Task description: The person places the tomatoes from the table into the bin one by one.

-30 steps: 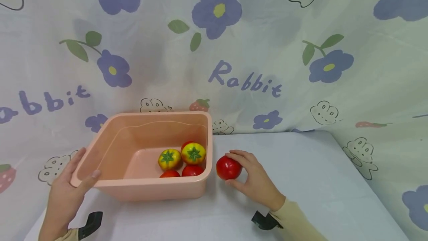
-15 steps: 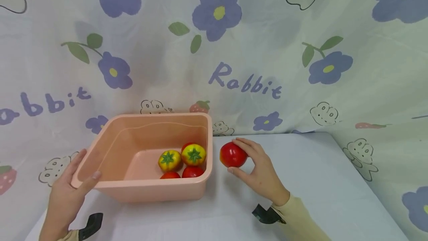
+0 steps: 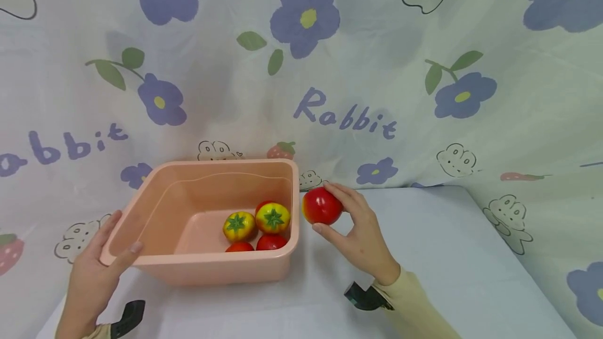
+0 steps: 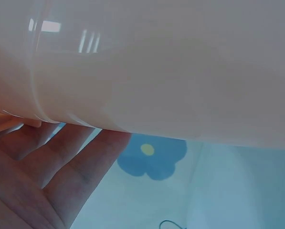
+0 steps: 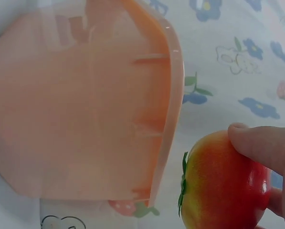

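Note:
A glossy red tomato point(image 3: 322, 206) with a yellowish top is pinched by my right hand point(image 3: 361, 239), thumb below and fingers above. It is up off the table, just right of the pink plastic bin point(image 3: 221, 268). In the right wrist view, the green leafy top of the tomato point(image 5: 228, 183) faces the bin's side wall point(image 5: 85, 119). My left hand point(image 3: 91, 276) grips the near left corner of the bin, its thumb over the rim and fingers along the outside. Several red and yellow tomatoes point(image 3: 239, 225) lie inside, toward the right end.
A white cloth point(image 3: 424, 239) covers the table. Behind it hangs a curtain point(image 3: 235, 103) printed with blue flowers, rabbits and lettering. Black wrist mounts point(image 3: 367, 297) sit on both forearms.
My right hand has lifted the tomato upward from beside the bin, then moved it slightly left toward the rim. The left hand and the bin stay in place.

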Tool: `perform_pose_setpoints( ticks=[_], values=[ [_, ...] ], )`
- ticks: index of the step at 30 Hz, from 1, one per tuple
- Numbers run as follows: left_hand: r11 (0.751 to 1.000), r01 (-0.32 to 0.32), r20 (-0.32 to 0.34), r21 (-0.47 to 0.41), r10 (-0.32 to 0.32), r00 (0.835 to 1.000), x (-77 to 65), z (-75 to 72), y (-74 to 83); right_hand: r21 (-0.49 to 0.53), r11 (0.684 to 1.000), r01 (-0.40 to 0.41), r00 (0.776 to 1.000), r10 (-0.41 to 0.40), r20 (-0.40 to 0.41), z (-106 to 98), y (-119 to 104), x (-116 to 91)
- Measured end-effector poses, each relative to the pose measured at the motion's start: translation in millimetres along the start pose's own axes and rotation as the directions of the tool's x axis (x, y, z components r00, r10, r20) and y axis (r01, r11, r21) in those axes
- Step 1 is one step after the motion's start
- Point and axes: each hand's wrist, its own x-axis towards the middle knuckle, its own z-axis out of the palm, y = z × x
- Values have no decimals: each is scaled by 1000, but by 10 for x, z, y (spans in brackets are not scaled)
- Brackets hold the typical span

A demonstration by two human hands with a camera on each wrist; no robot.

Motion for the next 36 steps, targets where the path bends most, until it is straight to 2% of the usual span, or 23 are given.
perform_pose_setpoints(
  ticks=[12, 22, 28, 36],
  values=[
    [999, 21, -12, 24, -21, 1000, -35, -1, 1, 45, 998, 46, 999, -46, 8, 143, -144, 97],
    [1000, 6, -22, 21, -5, 1000, -62, 7, -17, 96, 992, 86, 995, -90, 45, 348, -267, 167],
    [1000, 9, -15, 24, -8, 1000, -53, 5, -1, 82, 995, 62, 995, -67, 68, 451, -342, 201],
    [999, 20, -10, 27, -20, 1000, -52, 0, 23, 62, 997, 51, 988, -59, 141, 594, -436, 239]
  ],
)
